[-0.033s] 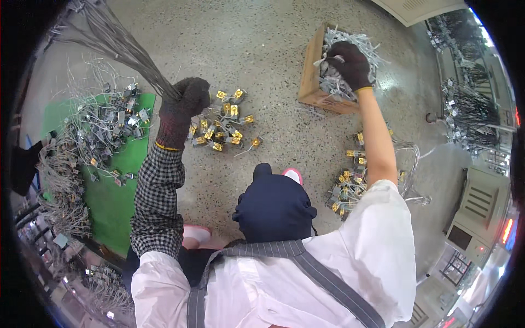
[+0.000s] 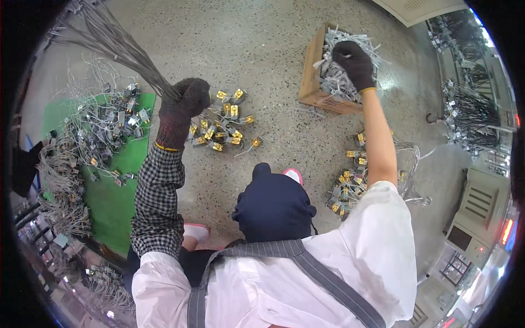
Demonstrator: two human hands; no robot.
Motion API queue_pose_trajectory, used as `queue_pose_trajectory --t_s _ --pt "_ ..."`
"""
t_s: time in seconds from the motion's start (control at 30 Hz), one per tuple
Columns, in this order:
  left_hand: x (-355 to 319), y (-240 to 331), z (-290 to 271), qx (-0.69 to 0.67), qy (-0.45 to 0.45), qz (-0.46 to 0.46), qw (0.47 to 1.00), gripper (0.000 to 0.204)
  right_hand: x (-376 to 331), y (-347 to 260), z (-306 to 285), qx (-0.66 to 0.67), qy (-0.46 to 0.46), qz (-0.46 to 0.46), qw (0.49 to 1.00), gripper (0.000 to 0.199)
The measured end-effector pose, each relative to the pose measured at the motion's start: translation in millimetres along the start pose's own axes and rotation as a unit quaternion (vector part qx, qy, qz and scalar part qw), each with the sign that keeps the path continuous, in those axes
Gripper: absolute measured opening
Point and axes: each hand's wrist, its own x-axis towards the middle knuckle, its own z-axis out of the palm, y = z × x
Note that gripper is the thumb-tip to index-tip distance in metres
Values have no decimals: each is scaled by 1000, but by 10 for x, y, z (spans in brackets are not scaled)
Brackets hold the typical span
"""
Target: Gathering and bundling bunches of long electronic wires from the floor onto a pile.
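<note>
My left hand point(image 2: 183, 106), in a dark knitted glove, is raised and closed around the end of a bundle of long grey wires point(image 2: 109, 44) that fans out up and to the left. My right hand point(image 2: 354, 63), also gloved, reaches far forward into a cardboard box point(image 2: 313, 71) packed with short grey-white wires, its fingers curled down on them. On the speckled floor between the hands lies a small heap of yellow-and-grey connector parts point(image 2: 224, 128).
A second heap of yellow parts with wires point(image 2: 347, 186) lies under my right arm. At left a green mat point(image 2: 117, 197) carries a tangle of wired parts point(image 2: 104, 131). Racks of hanging wire bundles point(image 2: 470, 115) and a grey cabinet point(image 2: 476, 213) stand at right.
</note>
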Motion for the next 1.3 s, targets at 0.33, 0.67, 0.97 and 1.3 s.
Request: queue_pose_trajectory --t_s 0.33,0.67,0.97,1.3 --pt "-29 181 3 49 4 -26 998 25 64 -320 47 -147 -69 -167 973 29" --pt "-63 134 19 22 39 -16 999 21 105 338 -425 135 -58 195 970 28" --pt "-12 373 198 168 10 -2 986 25 266 -1347 496 349 -108 32 930 34" --pt "-59 384 116 111 -9 -6 994 33 -31 -2517 1507 576 -184 117 788 36"
